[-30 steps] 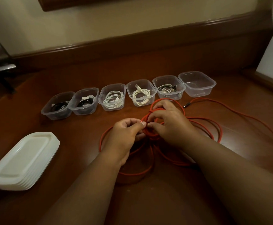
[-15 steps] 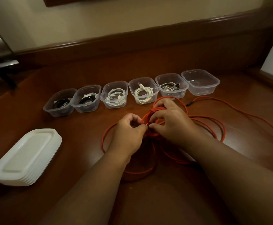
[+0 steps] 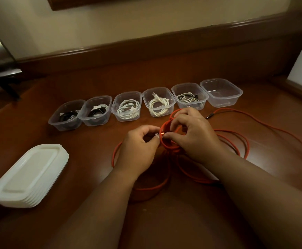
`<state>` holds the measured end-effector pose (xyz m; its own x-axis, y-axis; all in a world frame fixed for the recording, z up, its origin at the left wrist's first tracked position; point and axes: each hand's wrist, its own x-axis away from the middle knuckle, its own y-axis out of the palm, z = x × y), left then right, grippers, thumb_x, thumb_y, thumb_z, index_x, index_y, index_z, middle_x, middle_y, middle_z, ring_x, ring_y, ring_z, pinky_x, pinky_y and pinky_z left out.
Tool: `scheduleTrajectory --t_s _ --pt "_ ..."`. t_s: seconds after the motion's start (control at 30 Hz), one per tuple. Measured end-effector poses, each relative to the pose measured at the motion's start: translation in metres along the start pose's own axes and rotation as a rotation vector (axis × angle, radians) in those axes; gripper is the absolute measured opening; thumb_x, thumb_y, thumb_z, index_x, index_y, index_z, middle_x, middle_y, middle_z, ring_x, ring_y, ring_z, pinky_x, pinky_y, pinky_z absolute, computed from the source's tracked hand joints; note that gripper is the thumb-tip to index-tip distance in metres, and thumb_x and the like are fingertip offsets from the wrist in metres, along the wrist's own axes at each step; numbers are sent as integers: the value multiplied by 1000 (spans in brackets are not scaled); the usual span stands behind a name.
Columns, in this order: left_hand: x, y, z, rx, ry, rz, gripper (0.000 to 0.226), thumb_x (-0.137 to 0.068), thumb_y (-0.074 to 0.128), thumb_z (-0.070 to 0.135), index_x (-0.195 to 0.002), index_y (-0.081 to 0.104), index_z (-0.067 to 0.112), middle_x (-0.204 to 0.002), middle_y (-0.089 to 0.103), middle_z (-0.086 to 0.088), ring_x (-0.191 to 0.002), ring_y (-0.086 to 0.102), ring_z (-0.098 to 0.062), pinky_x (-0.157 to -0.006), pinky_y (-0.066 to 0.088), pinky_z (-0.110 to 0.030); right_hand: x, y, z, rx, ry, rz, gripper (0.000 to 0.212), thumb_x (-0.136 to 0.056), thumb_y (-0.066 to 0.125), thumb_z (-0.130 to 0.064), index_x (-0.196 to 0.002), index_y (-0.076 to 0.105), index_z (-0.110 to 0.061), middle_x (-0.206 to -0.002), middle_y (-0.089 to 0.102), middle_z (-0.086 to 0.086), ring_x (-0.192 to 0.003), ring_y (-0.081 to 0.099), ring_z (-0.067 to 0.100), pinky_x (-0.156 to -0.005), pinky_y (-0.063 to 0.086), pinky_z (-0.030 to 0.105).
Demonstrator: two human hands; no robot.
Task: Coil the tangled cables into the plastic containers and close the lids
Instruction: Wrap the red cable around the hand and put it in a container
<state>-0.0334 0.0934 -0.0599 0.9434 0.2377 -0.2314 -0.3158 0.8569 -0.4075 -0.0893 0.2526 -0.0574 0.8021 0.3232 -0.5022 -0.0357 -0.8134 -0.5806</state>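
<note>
— Since a moment ago, the metal plug end of the orange cable (image 3: pixel 170 146) has come out between both sets of fingertips.

— Light, limp and springy, likely. The left hand (image 3: pixel 139 148) pinches the plug; the right hand (image 3: pixel 193 133) clamps the small coil. Loose loops sprawl on the tabletop (image 3: pixel 92 221) beneath.

— Beyond the fingers, the empty container (image 3: pixel 221 92) waits.

Clear plastic containers (image 3: pixel 221 93), glossy wooden table (image 3: pixel 92 155)
</note>
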Motion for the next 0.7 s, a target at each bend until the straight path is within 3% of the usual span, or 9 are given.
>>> scheduleTrajectory --t_s 0.1,0.2,0.27,0.37,0.43,0.5,0.6,0.7 --pt "-1 0 -2 -4 -51 -12 13 -82 66 32 -92 75 34 -84 75 8 -85 72 -13 -83 59 -48 0 -1 -3 -93 22 31 29 -79 78 -10 -76 57 -30 -97 54 -8 -86 52 1 -72 37 4" --pt "-2 1 0 42 -82 35 18 -92 62 15 -82 70 28 -76 73 6 -74 71 -9 -79 59 -40 0 -3 -7 -219 146 70 35 -85 68 -5 -87 53 -37 -99 56 -11 -91 56 3 -78 44 10" --pt "-2 1 3 97 -135 71 24 -96 56 8 -82 67 24 -74 71 3 -69 68 -7 -75 58 -34 -2 -2 -7 -374 307 17 32 -88 67 -5 -96 55 -34 -100 61 -5 -83 63 8 -69 52 19" --pt "-4 2 6 184 -223 120 22 -97 51 14 -83 65 25 -78 70 -1 -72 68 -16 -83 58 -44 -5 1 -6 -678 532 -79 24 -90 65 -1 -109 62 -15 -91 68 6 -73 66 14 -65 54 25" --pt "-3 4 9 215 -246 151 18 -88 48 30 -83 65 32 -82 71 -10 -81 69 -35 -85 56 -57 -5 3 -7 -776 600 -138 14 -92 61 -2 -106 64 -5 -84 70 10 -76 68 20 -72 56 30" --pt "-1 5 10 221 -265 162 22 -79 40 38 -84 61 38 -89 71 -17 -89 67 -42 -81 54 -63 -3 2 -13 -779 616 -197 7 -95 57 -4 -98 64 -3 -80 69 11 -73 66 20 -68 56 30" --pt "2 7 14 319 -305 172 23 -76 38 38 -80 61 36 -84 66 -16 -81 64 -38 -82 51 -66 -1 0 -18 -888 693 -239 15 -100 51 -7 -87 58 -6 -83 62 18 -66 66 20 -56 57 33" --pt "1 11 12 387 -311 193 24 -76 39 37 -78 62 36 -81 61 -11 -79 58 -30 -77 53 -58 -2 -3 -19 -1131 769 -221 19 -101 46 -6 -84 54 -4 -75 54 13 -62 60 20 -66 58 44"
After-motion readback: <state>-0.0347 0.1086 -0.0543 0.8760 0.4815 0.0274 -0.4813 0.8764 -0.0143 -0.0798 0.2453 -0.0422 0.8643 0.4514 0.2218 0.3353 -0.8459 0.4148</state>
